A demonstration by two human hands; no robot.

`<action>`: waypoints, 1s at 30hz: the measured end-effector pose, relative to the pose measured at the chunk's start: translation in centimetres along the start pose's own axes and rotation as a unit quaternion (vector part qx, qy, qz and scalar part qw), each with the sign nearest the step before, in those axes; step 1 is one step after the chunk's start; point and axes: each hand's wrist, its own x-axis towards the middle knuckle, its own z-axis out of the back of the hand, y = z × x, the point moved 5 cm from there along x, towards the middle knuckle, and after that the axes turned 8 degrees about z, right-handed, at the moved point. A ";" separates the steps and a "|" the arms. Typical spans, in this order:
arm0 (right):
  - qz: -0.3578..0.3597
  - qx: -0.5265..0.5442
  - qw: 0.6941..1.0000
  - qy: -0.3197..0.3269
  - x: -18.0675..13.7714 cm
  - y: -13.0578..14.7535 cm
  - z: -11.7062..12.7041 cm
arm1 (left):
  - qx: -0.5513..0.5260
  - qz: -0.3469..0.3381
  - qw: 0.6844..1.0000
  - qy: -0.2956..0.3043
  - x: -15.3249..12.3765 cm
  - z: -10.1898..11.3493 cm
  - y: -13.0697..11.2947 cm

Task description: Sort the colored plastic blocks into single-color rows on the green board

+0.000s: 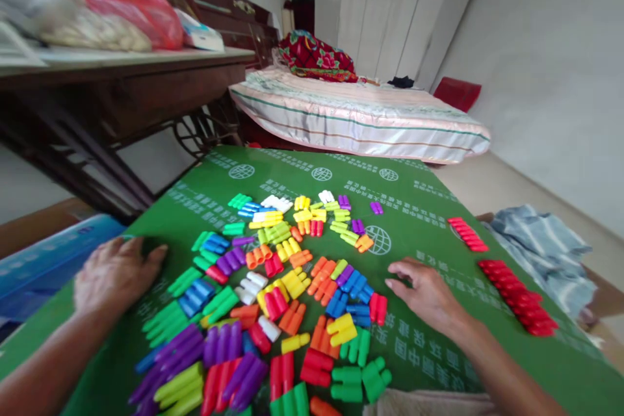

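Note:
My left hand rests palm down at the left side of the green tabletop, its fingers spread and holding nothing. My right hand hovers or rests just right of the pile, thumb and fingers apart with nothing between them; contact with the table I cannot tell. Between them lie many bullet-shaped plastic blocks joined in small groups. Nearest my right hand are red blocks and blue blocks. Green blocks lie close to my left hand. Larger purple blocks are at the near left.
On the right side sit two separate rows of red blocks, a shorter row and a longer row. Striped cloth hangs beyond that edge. A sewing-machine table with bags stands at left, a bed behind. Grey fabric touches the near edge.

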 end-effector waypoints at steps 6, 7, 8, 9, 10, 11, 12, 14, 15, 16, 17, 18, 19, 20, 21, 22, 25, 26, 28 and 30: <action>-0.007 0.008 1.000 0.012 0.7 0.5 -1.2 | 0.001 -0.012 1.000 0.003 -1.1 -0.9 -1.0; -0.003 0.011 1.000 0.014 1.0 0.8 -1.4 | -0.001 -0.012 1.000 0.001 -1.3 -0.9 -1.1; 0.004 0.013 1.000 0.016 1.6 1.3 -1.7 | -0.003 -0.013 1.000 -0.002 -1.4 -1.0 -1.1; 0.014 0.014 1.000 0.018 2.3 1.9 -2.0 | -0.005 -0.015 1.000 -0.004 -1.5 -1.0 -1.1; 0.027 0.014 0.999 0.020 3.1 2.5 -2.4 | -0.006 -0.015 1.000 -0.006 -1.6 -1.0 -1.1; 0.041 0.011 0.999 0.025 4.0 3.3 -2.8 | -0.007 -0.013 1.000 -0.007 -1.6 -1.1 -1.1; 0.056 0.001 0.998 0.032 5.1 4.0 -3.2 | -0.008 -0.010 1.000 -0.008 -1.5 -1.2 -1.0; 0.082 -0.041 0.995 0.046 7.5 5.6 -4.1 | -0.008 -0.001 1.000 -0.012 -1.4 -1.3 -1.0; 0.093 -0.069 0.992 0.054 8.7 6.4 -4.5 | -0.009 0.003 1.000 -0.014 -1.3 -1.4 -1.0; 0.102 -0.099 0.988 0.061 9.8 7.1 -4.9 | -0.009 0.005 1.000 -0.017 -1.3 -1.4 -1.1; 0.113 -0.127 0.983 0.067 10.8 7.8 -5.3 | -0.010 0.005 1.000 -0.020 -1.2 -1.5 -1.1; 0.123 -0.153 0.978 0.073 11.7 8.4 -5.7 | -0.011 0.005 1.000 -0.022 -1.2 -1.5 -1.1; 0.132 -0.175 0.972 0.081 12.4 8.8 -6.2 | -0.011 0.006 1.000 -0.025 -1.2 -1.5 -1.1; 0.140 -0.193 0.967 0.089 12.9 9.2 -6.6 | -0.011 0.006 1.000 -0.027 -1.2 -1.6 -1.1; 0.145 -0.205 0.963 0.095 13.3 9.5 -7.0 | -0.011 0.007 1.000 -0.029 -1.2 -1.6 -1.0; 0.147 -0.212 0.961 0.100 13.6 9.6 -7.3 | -0.010 0.007 0.999 -0.030 -1.2 -1.6 -1.0; 0.146 -0.216 0.960 0.105 13.8 9.7 -7.8 | -0.007 0.007 0.999 -0.032 -1.3 -1.5 -0.9; 0.145 -0.217 0.960 0.105 13.8 9.7 -7.9 | -0.006 0.007 0.999 -0.032 -1.3 -1.5 -0.9; 0.143 -0.218 0.960 0.104 13.7 9.6 -7.8 | -0.004 0.008 0.999 -0.031 -1.3 -1.4 -0.9; 0.144 -0.217 0.960 0.105 13.8 9.6 -7.6 | -0.003 0.009 0.999 -0.030 -1.3 -1.3 -1.0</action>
